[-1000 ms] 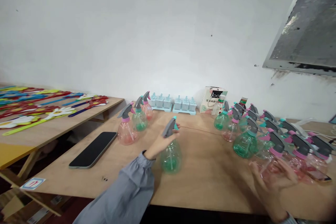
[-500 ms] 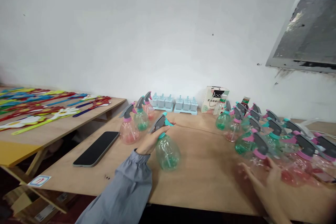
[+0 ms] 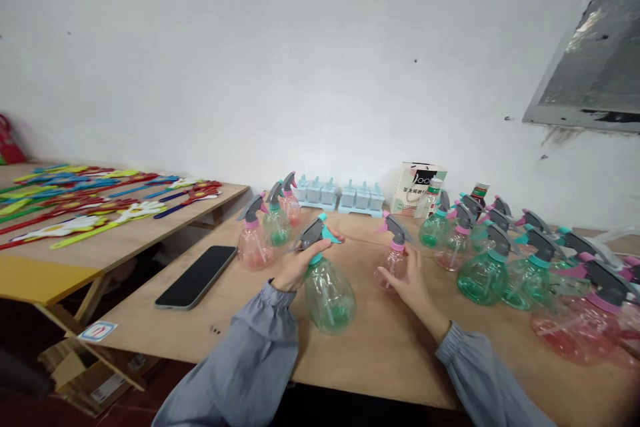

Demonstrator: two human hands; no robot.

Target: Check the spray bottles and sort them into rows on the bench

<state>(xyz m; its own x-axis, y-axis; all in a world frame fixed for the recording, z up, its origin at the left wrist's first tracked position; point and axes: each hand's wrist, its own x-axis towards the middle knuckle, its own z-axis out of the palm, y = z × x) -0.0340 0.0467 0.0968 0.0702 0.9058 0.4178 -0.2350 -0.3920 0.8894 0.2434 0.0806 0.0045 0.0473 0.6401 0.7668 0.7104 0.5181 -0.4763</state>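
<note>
My left hand (image 3: 295,268) is closed around the neck of a green spray bottle (image 3: 330,300) with a grey and turquoise trigger head; the bottle tilts slightly. To its right, my right hand (image 3: 411,280) grips the body of a pink spray bottle (image 3: 389,263), its pink trigger pointing left. Beyond my left hand stand a pink spray bottle (image 3: 255,247), a green spray bottle (image 3: 277,225) and another pink one (image 3: 291,207). Several more green and pink bottles crowd the right side, among them a green one (image 3: 483,277) and a pink one (image 3: 575,327).
A black phone (image 3: 196,277) lies at the table's left. Along the wall stand light-blue popsicle moulds (image 3: 361,199), a printed box (image 3: 413,187) and small bottles with labels (image 3: 480,192). Colourful hand-shaped clappers (image 3: 125,213) cover the neighbouring table, across a gap.
My right hand has moved left from the right-hand group, bringing the pink spray bottle to the middle of the table. My left hand still holds the green one. The view has shifted slightly.
</note>
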